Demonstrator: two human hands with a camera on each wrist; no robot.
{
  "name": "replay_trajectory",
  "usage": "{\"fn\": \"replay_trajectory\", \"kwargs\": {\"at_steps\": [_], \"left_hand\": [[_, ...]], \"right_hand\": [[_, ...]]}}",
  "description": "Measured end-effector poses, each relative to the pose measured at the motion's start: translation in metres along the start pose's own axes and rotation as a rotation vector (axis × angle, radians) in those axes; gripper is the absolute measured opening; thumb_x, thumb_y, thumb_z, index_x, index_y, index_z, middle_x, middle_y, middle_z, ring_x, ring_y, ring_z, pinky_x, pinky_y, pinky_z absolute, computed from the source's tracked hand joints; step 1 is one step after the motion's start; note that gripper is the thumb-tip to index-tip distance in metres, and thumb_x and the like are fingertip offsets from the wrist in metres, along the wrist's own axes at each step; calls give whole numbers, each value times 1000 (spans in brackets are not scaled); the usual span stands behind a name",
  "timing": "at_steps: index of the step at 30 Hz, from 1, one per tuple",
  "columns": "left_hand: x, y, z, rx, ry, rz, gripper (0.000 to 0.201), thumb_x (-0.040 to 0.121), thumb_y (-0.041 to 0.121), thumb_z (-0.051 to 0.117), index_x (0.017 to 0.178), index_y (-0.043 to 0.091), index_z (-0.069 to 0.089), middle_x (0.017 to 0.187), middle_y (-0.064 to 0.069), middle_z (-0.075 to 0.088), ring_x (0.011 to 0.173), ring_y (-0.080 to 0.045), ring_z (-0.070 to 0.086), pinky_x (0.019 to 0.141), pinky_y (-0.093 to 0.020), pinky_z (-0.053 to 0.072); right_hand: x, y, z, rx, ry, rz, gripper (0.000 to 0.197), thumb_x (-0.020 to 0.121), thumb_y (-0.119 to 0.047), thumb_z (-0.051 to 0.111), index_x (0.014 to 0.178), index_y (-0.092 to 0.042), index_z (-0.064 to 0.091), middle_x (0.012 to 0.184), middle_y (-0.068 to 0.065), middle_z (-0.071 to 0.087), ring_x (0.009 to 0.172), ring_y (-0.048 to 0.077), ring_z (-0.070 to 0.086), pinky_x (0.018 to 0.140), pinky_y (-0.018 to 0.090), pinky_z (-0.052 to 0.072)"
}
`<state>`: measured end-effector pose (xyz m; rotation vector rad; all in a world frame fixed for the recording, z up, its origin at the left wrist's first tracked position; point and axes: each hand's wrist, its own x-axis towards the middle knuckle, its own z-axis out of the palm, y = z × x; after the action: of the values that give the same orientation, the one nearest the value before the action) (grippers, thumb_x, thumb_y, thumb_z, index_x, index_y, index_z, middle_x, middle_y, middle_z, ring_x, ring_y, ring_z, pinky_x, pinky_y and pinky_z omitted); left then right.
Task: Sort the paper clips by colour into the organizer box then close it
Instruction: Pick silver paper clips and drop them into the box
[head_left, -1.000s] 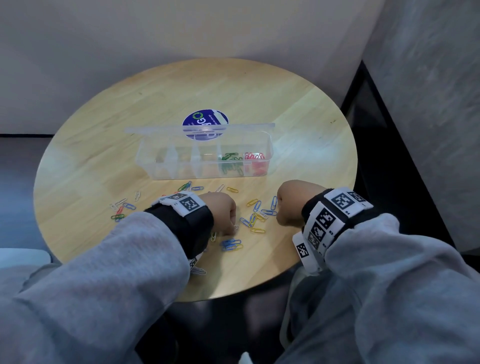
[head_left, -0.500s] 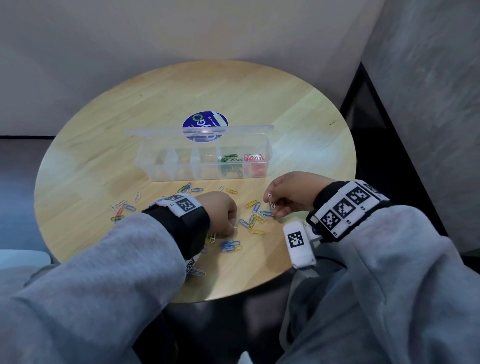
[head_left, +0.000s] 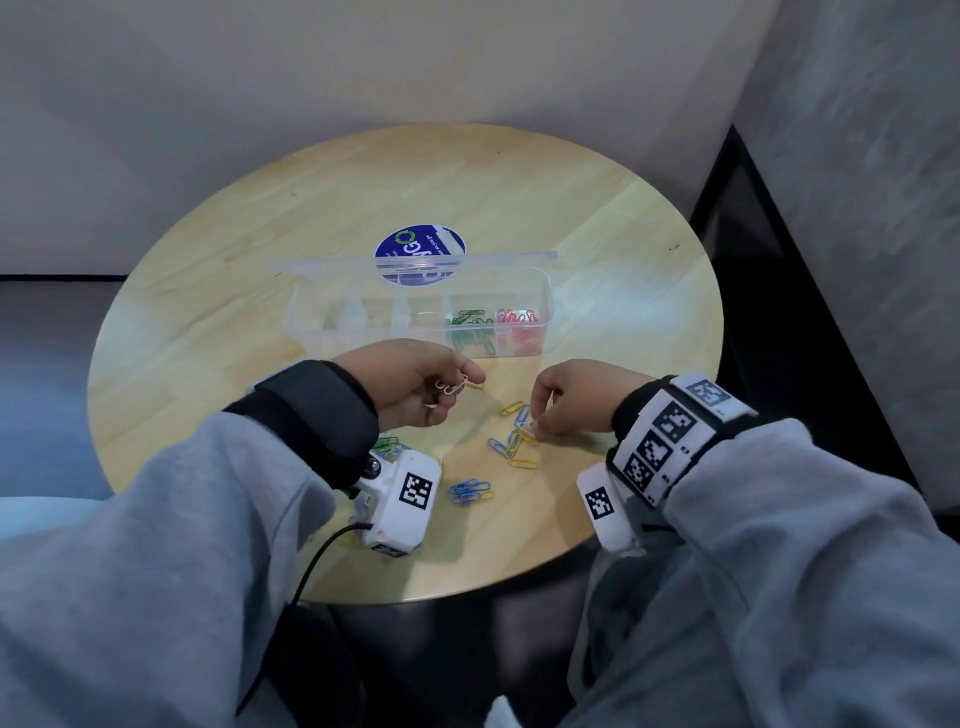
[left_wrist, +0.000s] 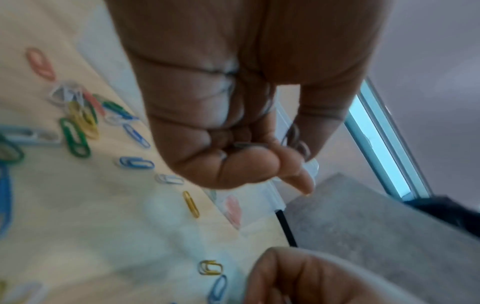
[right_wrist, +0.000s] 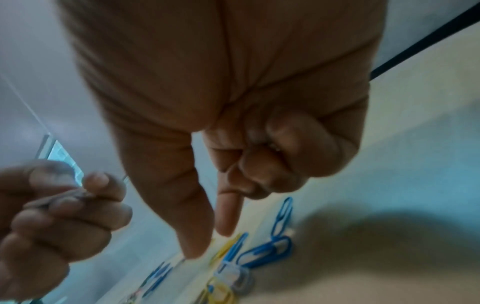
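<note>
One organizer box (head_left: 415, 312), one round table (head_left: 597, 218), two hands; loose clips too many to count.

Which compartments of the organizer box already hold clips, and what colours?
The two rightmost compartments of the organizer box: red clips in the end one, green clips beside it. The others look empty.

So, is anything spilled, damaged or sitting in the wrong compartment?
Nothing stands out. The organizer box sits open and upright, green clips and red clips in separate compartments. Loose clips on the table are just unsorted.
</note>
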<state>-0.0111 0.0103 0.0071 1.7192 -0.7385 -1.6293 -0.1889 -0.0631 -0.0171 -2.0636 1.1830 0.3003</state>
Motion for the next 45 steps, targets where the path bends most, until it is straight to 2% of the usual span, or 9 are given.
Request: {"fn": "replay_trajectory", "kwargs": {"at_steps": [7,12,15,18,24,32,36,39,45], "left_hand": [[1,-3,-2,-90,3,-108,26,90,11,37,68,11,52,58,0,46,36,-5,42,32,-11,30],[0,-6,-5,597,135,-64,12,84,15,62,75,15,54,61,1,40,52,-14,32,48,-20,26],[-5,-11,-6,1125,181,-69,18,73,28,74,68,22,58,63,7,52,62,-11,48,54,-20,33],[-6,-18,2,1269,188,-112,13,72,28,74,73,23,62,74,7,62,77,-13,57,59,-20,38],[0,-26,14,1348,192,-139,27,74,32,73,92,13,71,81,-1,63,79,-19,58,59,-21,38],[2,-30,9,1200,198,-95,6,76,23,67,71,22,63,70,5,60,73,-15,55,56,-18,38],[2,-26,-6,854,131,-89,18,75,25,73,62,21,61,46,8,50,52,-13,46,55,-20,40],[1,-23,-11,496,82,-87,20,82,14,69,65,17,59,56,0,39,48,-11,31,45,-19,27],[-5,-11,-15,44,131,-53,23,90,5,50,68,11,49,56,-1,47,35,-4,44,37,-11,36]], "right_hand": [[-1,-11,12,-209,47,-3,6,82,-22,63,86,-20,59,70,-8,50,67,13,51,52,20,36],[6,-17,11,-244,2,31,9,81,-16,57,85,-13,65,80,4,60,73,22,55,57,23,42],[8,-16,12,-264,-6,32,7,77,-14,58,81,-12,64,78,6,59,69,23,53,55,22,40],[6,-15,11,-242,-15,42,2,75,-15,58,74,-14,60,72,6,57,64,22,51,54,21,39],[0,-9,-5,-4,11,-14,2,77,-13,63,75,-12,63,70,0,58,71,16,52,69,26,44],[2,-7,-7,163,-32,-9,13,79,-11,63,69,-13,56,65,1,59,55,13,51,57,22,45],[6,-6,-6,311,-64,-25,15,80,0,60,69,-10,54,65,10,59,54,18,54,59,24,51],[8,-7,-5,445,-96,-24,19,84,6,53,73,-10,53,65,11,56,52,19,53,50,23,49],[10,-13,-5,554,-111,17,27,88,2,42,73,-9,61,66,10,50,54,15,53,58,24,52]]}}
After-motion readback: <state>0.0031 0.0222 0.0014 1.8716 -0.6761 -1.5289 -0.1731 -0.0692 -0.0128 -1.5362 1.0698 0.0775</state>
